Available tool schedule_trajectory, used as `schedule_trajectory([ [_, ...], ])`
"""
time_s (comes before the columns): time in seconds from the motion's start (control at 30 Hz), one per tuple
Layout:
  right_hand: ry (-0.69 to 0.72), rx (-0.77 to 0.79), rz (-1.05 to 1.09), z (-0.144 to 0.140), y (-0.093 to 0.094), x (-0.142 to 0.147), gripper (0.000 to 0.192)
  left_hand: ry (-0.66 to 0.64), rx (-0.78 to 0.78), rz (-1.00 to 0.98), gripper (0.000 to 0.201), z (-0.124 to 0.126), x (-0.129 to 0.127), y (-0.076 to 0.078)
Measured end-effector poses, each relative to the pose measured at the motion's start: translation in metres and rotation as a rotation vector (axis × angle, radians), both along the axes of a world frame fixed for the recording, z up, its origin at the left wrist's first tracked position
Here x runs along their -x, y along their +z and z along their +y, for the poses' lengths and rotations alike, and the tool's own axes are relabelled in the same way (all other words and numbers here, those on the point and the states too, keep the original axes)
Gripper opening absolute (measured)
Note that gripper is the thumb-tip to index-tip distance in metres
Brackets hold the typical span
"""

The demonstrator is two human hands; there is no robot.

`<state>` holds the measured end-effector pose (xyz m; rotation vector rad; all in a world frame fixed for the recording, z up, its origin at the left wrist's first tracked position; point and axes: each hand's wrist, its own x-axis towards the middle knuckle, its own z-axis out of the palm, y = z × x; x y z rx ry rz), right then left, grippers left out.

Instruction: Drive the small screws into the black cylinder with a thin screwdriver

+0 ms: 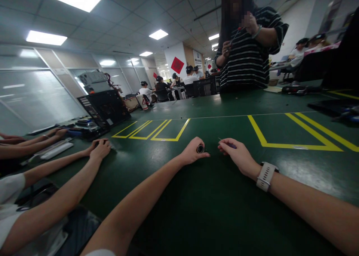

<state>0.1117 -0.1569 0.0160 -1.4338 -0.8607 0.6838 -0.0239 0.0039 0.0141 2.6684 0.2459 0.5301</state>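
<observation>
My left hand (192, 151) is closed round a small dark cylindrical part (200, 148), whose round metallic end faces me. To its right, my right hand (239, 153), with a pale watch on the wrist, pinches a slim tool with a dark purple handle (231, 145). The tool's thin metal shaft points left, towards the cylinder, and a gap separates the two. Both hands are low over the green table (204, 196). Too little of the tool shows to tell its exact kind.
Yellow tape outlines (165, 139) mark the table ahead. On the left are a co-worker's hands (99, 148) and an opened black computer case (105, 108). A person in a striped shirt (244, 58) stands across the table. Tools (297, 89) lie at the far right.
</observation>
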Motion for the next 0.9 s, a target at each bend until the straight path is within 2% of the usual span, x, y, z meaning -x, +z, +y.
schedule_trajectory([
  [0.17,0.043,0.006,-0.247,0.0,-0.001,0.001,0.019,-0.076,-0.099,0.113,0.045,-0.005,-0.004,-0.001],
  [0.33,0.098,0.025,-0.313,0.0,-0.001,0.006,0.026,-0.061,-0.07,0.062,0.053,-0.008,0.0,0.0],
  [0.43,0.095,0.023,-0.363,0.0,-0.001,0.008,0.023,-0.01,0.0,-0.072,0.042,-0.006,0.001,-0.002],
  [0.63,0.13,0.026,-0.46,0.004,-0.003,0.008,0.023,0.259,0.306,-0.376,0.033,0.004,-0.005,-0.012],
  [0.73,0.14,0.02,-0.489,0.008,0.0,0.011,0.025,0.282,0.394,-0.412,0.031,0.008,-0.006,-0.015],
  [0.9,0.139,0.027,-0.613,0.018,0.011,0.023,0.029,0.291,0.439,-0.475,0.027,0.012,-0.006,-0.018],
])
